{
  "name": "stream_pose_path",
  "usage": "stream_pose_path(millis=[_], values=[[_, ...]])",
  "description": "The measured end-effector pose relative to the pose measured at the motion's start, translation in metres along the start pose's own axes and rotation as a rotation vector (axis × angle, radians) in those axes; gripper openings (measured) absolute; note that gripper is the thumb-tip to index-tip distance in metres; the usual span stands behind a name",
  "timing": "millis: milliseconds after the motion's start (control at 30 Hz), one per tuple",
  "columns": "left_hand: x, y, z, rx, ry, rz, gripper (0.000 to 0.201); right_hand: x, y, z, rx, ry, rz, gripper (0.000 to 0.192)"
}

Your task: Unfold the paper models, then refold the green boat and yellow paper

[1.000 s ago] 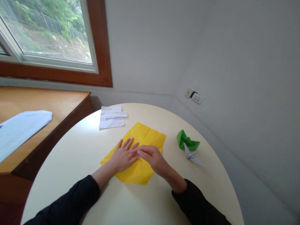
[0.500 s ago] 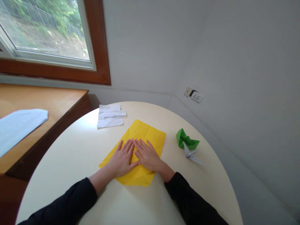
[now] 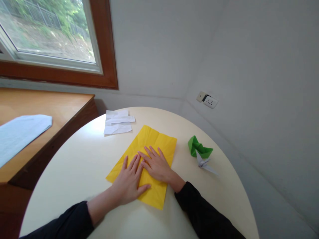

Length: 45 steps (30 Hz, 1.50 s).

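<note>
Yellow paper sheet (image 3: 159, 141), creased, is laid flat near the middle of the round cream table (image 3: 82, 166) and is pinned there by both palms, left hand (image 3: 129, 181) and right hand (image 3: 157, 164) spread open side by side with nothing grasped, apparently to flatten it. Listed to the right: green folded paper figure (image 3: 199, 150) touching what may be a small white paper crane (image 3: 204, 163). Also recorded: white folded slips (image 3: 118, 122) at the far edge, wooden desk (image 3: 50, 109) under a wood-framed window (image 3: 107, 49), wall socket (image 3: 207, 100).
</note>
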State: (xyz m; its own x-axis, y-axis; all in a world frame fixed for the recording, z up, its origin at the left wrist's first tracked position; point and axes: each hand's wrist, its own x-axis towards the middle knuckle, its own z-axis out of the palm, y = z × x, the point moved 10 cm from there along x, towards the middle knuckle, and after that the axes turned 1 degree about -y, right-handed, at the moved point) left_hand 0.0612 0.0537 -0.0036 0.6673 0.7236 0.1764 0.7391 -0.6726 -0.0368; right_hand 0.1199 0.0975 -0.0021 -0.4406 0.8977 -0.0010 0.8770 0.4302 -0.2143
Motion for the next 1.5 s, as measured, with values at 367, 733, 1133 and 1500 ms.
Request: stream_pose_path(millis=[367, 733, 1133, 1500], values=[[-0.013, 0.003, -0.002, -0.039, -0.001, -0.040, 0.081, -0.001, -0.002, -0.003, 0.037, -0.032, 0.000, 0.051], [-0.014, 0.004, -0.005, -0.060, 0.019, -0.024, 0.076, 0.009, 0.006, -0.006, 0.030, -0.021, 0.039, 0.052], [-0.025, 0.010, -0.008, -0.115, -0.054, -0.015, 0.062, 0.035, 0.032, -0.005, -0.035, -0.038, 0.109, 0.050], [-0.039, 0.019, -0.015, -0.161, -0.067, 0.019, 0.058, 0.057, 0.060, -0.006, -0.058, -0.014, 0.162, 0.051]])
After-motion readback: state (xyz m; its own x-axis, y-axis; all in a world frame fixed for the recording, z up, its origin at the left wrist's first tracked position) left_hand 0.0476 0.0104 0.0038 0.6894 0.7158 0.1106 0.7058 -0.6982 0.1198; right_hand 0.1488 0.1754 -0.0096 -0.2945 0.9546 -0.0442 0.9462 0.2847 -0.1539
